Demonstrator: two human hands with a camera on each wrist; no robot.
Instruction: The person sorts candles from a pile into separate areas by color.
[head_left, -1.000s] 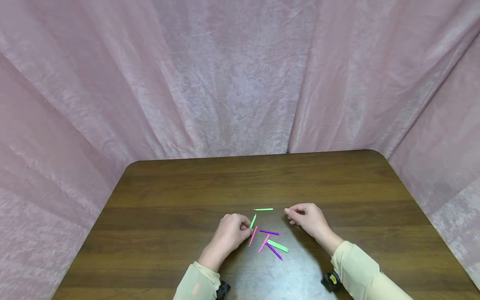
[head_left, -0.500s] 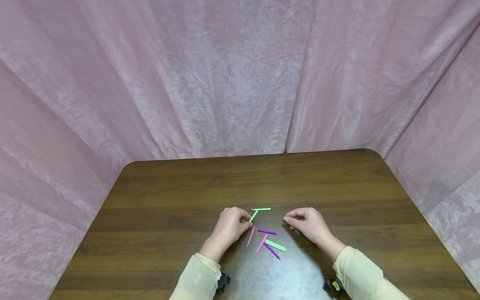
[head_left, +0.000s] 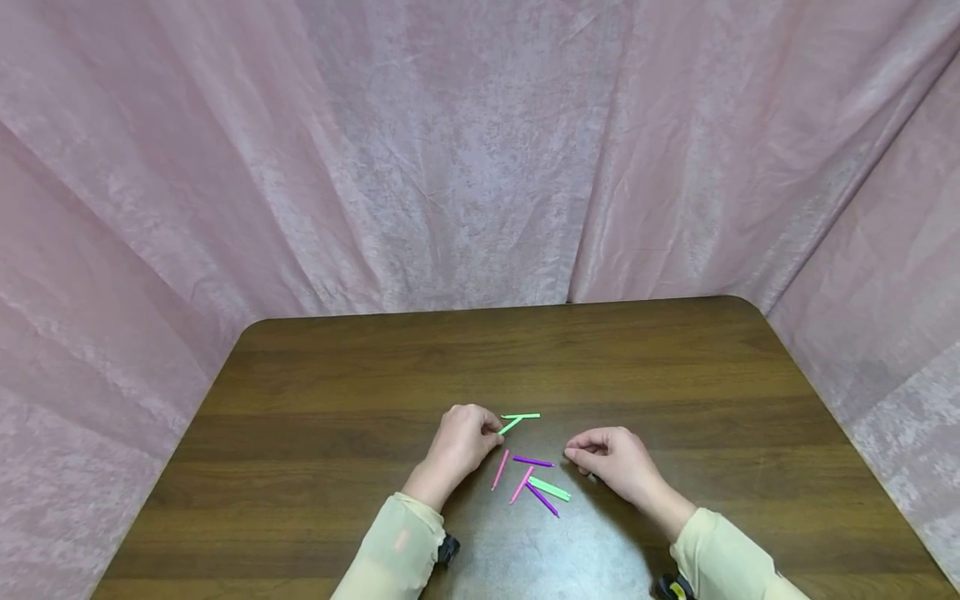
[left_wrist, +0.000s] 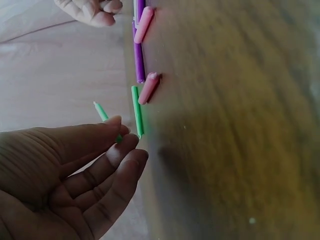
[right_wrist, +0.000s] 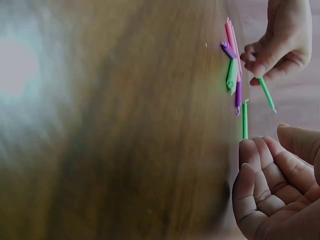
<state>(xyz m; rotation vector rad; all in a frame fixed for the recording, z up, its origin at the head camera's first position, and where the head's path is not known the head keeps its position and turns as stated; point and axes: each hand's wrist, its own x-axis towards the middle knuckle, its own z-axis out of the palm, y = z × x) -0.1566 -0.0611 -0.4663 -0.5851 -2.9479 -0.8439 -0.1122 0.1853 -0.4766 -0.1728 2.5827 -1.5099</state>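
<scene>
My left hand (head_left: 463,437) pinches a thin green candle (head_left: 511,426) between thumb and fingertips. In the right wrist view the held candle (right_wrist: 267,94) sticks out at a slant, wick end away from the hand. Another green candle (head_left: 521,416) lies crosswise on the table just beyond; in the head view the held one overlaps it. My right hand (head_left: 615,458) hovers at the right with loosely curled fingers and nothing between thumb and fingertips. Nearer the body lie a pink candle (head_left: 500,470) and a purple candle (head_left: 533,461).
A second pink candle (head_left: 521,485), green candles (head_left: 550,489) side by side and another purple candle (head_left: 543,500) form a loose cluster on the brown wooden table (head_left: 337,375). Pink curtains (head_left: 450,167) hang behind and beside the table.
My left hand has moved away from the body with its green candle, which has turned flatter and now meets the far green one in view. My right hand has drawn slightly nearer the body.
</scene>
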